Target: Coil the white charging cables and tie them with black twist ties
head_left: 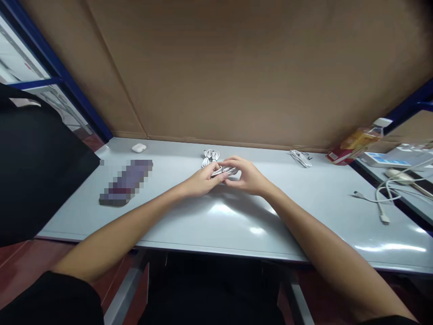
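Note:
Both my hands meet near the back middle of a pale grey table (209, 216). My left hand (202, 179) and my right hand (246, 175) are closed together on a small bundle of white cable (224, 170) held between the fingertips. Just behind them lies a coiled white cable (210, 157) on the table. What exactly the fingers pinch within the bundle is partly hidden.
A small white earbud case (139, 147) and a blurred dark flat object (126, 183) lie at the left. Another coiled white cable (300, 157) sits back right, loose white cables with plugs (381, 201) at the right edge, a red-yellow packet (355, 145) beyond. A cardboard wall (237, 67) stands behind.

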